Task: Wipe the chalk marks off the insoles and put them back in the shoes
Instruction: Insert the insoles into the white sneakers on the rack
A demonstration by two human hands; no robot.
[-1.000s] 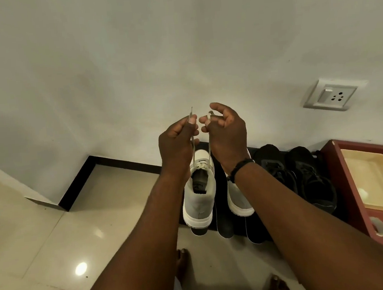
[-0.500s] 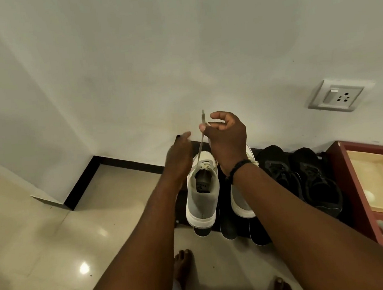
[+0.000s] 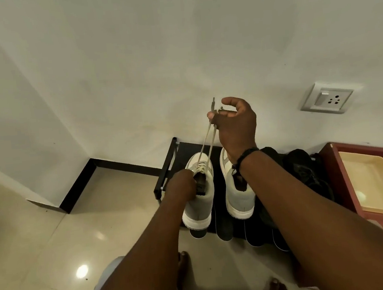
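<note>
On the low black shoe rack (image 3: 165, 170) by the wall, two pale grey high-top shoes (image 3: 238, 194) stand side by side. Your right grip (image 3: 234, 126) pinches both ends of the left shoe's flat grey laces (image 3: 205, 143), pulled taut upward; your left grip (image 3: 181, 185) holds that shoe's collar

— How many shoes? 
— Two white shoes (image 3: 199, 198) (image 3: 237, 192) and two black shoes (image 3: 305, 171) (image 3: 269, 158) on the rack (image 3: 165, 170).
— Anything else? 
— Two laces (image 3: 205, 141) (image 3: 212, 142), two hands (image 3: 182, 185) (image 3: 235, 126), one tray (image 3: 374, 185), one socket (image 3: 327, 101).
</note>
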